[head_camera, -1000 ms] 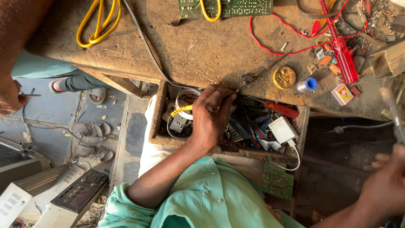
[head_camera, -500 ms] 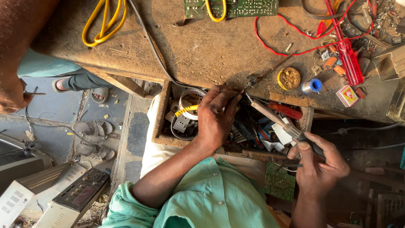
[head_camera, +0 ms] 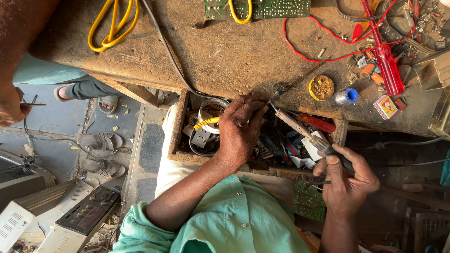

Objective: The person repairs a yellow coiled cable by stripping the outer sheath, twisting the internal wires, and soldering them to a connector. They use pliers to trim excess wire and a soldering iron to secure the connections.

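Right hand (head_camera: 349, 180) moved in at lower right, grip closed on soldering iron (head_camera: 304, 133), tip now by left hand (head_camera: 239, 133), which pinches something small over the drawer (head_camera: 180, 126); soldering looks underway.

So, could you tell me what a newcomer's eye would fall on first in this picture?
Probably the two hands at the centre: the right hand holds a soldering iron whose tip reaches toward the left hand, which rests over an open drawer crammed with parts. After that, the yellow cable at top left and the red wire looping across the worn bench.
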